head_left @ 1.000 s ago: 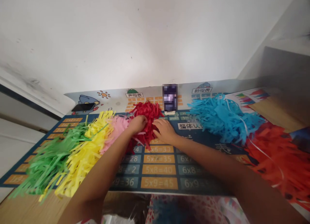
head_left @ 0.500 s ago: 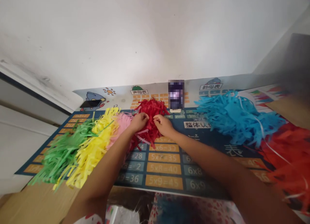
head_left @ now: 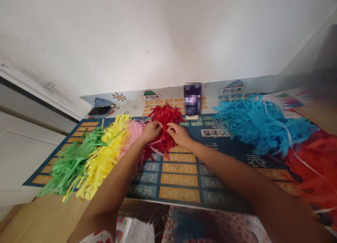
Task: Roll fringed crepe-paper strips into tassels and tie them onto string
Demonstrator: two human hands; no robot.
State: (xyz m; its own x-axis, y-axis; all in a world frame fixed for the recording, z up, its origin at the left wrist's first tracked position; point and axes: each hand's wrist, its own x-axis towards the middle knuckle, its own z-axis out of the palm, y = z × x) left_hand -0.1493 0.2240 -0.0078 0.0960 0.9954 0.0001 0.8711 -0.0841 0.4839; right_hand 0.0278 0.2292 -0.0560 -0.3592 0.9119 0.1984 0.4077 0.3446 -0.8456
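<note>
A bundle of dark red paper fringe (head_left: 166,113) lies in the middle of the table mat, its cut strips spreading out all round. My left hand (head_left: 152,131) is at its left side, thumb and fingers pinched together on it. On the opposite side my right hand (head_left: 179,135) also pinches at the red strips, fingertips a short way from the left ones. What exactly sits between the fingertips is too small to see. Pink paper fringe (head_left: 135,130) lies under and beside my left wrist, followed leftward by yellow fringe (head_left: 109,157) and green fringe (head_left: 75,162).
Blue paper fringe (head_left: 265,125) with a white ribbon (head_left: 289,135) lies at the right, beside orange-red fringe (head_left: 316,162). A phone (head_left: 192,99) with a blurred screen stands against the wall. Another dark phone (head_left: 100,110) lies at the back left of the printed mat (head_left: 181,180).
The view has shifted slightly. Both hands keep nearly the same place at the red fringe, with only small finger movement.
</note>
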